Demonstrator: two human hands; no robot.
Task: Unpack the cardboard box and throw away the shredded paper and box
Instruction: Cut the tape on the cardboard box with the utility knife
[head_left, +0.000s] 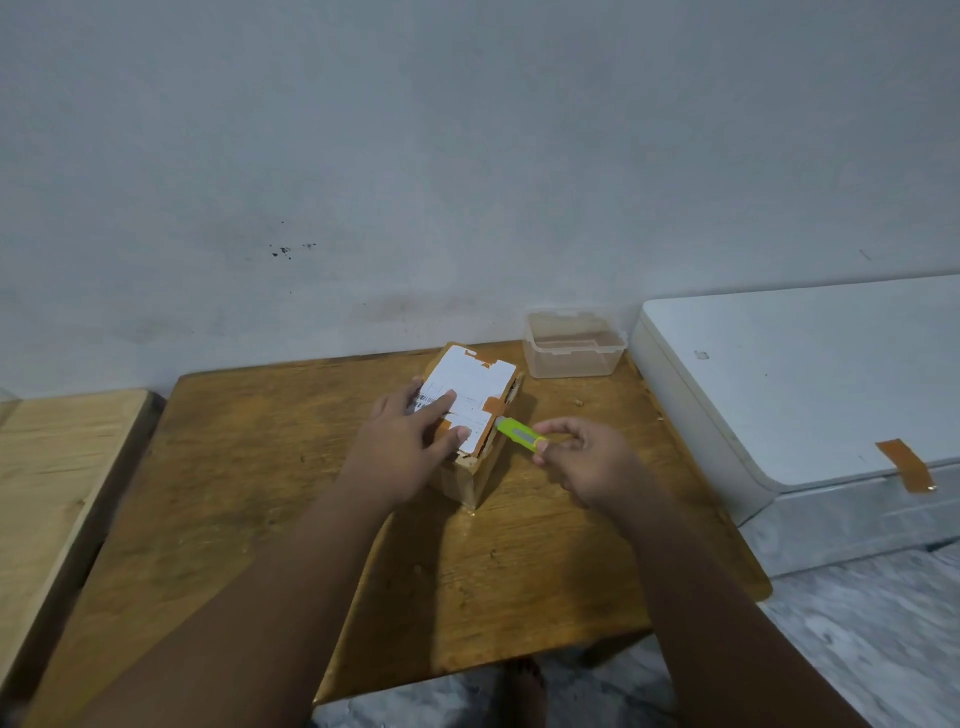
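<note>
A small cardboard box (480, 387) with a white shipping label and brown tape stands near the back of the wooden table (249, 467). My left hand (410, 441) lies flat on the box's top, fingers spread over the label. My right hand (587, 457) grips a lime-green utility knife (519, 434) just right of the box. The knife's tip touches the taped seam on the box's right side. The box's flaps are closed, so its contents are hidden.
A clear plastic container (574, 343) sits at the table's back right corner. A white appliance lid (810, 374) with a strip of brown tape stands to the right. A lighter wooden surface (57, 447) adjoins on the left. A grey wall runs behind.
</note>
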